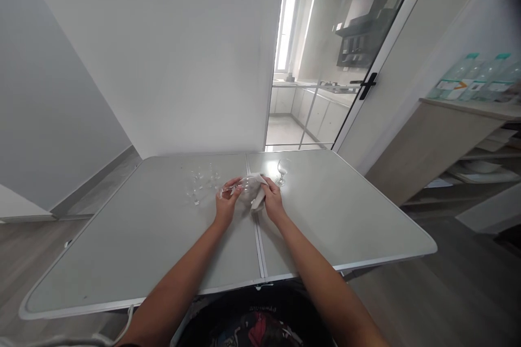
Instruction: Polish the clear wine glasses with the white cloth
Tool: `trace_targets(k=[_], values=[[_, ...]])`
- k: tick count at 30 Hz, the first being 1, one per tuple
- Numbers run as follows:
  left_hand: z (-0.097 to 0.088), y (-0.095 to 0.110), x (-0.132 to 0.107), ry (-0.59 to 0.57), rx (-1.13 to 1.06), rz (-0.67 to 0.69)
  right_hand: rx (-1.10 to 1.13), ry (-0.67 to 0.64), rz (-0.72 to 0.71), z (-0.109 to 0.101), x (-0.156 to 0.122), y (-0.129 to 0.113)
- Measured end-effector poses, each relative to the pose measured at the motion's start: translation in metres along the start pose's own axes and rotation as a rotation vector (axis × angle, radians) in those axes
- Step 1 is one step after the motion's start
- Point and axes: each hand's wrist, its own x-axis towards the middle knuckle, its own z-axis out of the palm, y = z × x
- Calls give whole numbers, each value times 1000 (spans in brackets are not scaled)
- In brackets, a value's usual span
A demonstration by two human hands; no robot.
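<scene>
My left hand [227, 200] is closed around the stem end of a clear wine glass [245, 184], held tilted on its side above the table. A pale cloth [258, 204] is gripped in my right hand [273, 199] and lies against the rim end of that glass. Part of the cloth hangs down below the fingers. Just beyond my right hand, another stemmed glass [280, 172] stands upright. Left of my left hand is a group of several clear glasses [196, 187], their outlines faint against the tabletop.
The pale table [325, 217] has a metal seam [259, 249] down its middle and a white wall behind. A glass door [313, 65] with a black handle [368, 85] is beyond. Plastic bottles [459, 78] stand on a wooden shelf unit [459, 135] at right.
</scene>
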Motion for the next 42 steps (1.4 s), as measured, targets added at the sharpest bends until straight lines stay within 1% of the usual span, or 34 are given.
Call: trace_targets(k=[1, 3, 6, 8, 10, 12, 14, 16, 17, 18, 19, 20, 22, 24, 26, 27, 28, 29, 30, 32, 33, 35, 36, 37, 38, 39, 40, 42], values=[[0, -2, 0, 4, 3, -7, -18, -11, -19, 1, -2, -1], [-1, -5, 1, 14, 6, -33, -5, -80, 13, 0, -6, -2], [-2, -9, 1, 15, 27, -68, 2, -256, 79, -6, -11, -5], [-3, -9, 0, 1, 27, -91, -70, -402, 47, -10, -12, -6], [-3, -9, 1, 18, 1, -122, -228, -553, -49, -12, -13, -7], [-4, -10, 3, 63, -21, -153, -477, -688, -203, -13, -12, -7], [-6, -13, 5, 105, -20, -182, -749, -797, -389, -11, -11, -7], [-9, -18, 8, 126, -13, -219, -928, -865, -518, -9, -11, -5], [-11, -20, 9, 125, -14, -240, -952, -870, -530, -8, -11, -5], [-12, -22, 10, 115, -23, -256, -923, -848, -497, -7, -12, -5], [-13, -23, 11, 99, -42, -260, -842, -802, -420, -7, -13, -6], [-13, -23, 11, 74, -66, -252, -717, -740, -307, -7, -13, -7], [-14, -22, 12, 1, -126, -213, -382, -598, -37, -8, -12, -12], [-14, -19, 13, -73, -181, -176, -55, -495, 217, -10, -10, -17], [-14, -17, 13, -126, -219, -168, 154, -453, 377, -13, -7, -20], [-14, -17, 13, -137, -229, -172, 200, -450, 413, -14, -6, -20], [-14, -18, 13, -141, -229, -179, 206, -451, 417, -16, -6, -19], [-15, -20, 13, -142, -219, -188, 172, -451, 387, -17, -6, -16], [-15, -22, 12, -138, -201, -202, 98, -459, 327, -19, -6, -13], [-15, -28, 11, -107, -144, -234, -154, -522, 128, -23, -5, -4], [-16, -31, 11, -76, -106, -251, -313, -599, -3, -26, -3, 1], [-16, -37, 11, -9, -27, -275, -620, -801, -272, -33, 0, 9], [-16, -38, 12, 11, 7, -285, -737, -874, -374, -36, 2, 13], [-16, -39, 12, 15, 28, -292, -810, -905, -431, -38, 3, 15], [-16, -39, 13, 2, 37, -296, -831, -892, -430, -39, 4, 16], [-17, -39, 14, -20, 30, -294, -794, -839, -375, -39, 4, 17], [-17, -38, 14, -46, 13, -285, -698, -760, -272, -38, 3, 15], [-18, -36, 15, -100, -34, -261, -379, -618, 6, -34, 1, 9]])
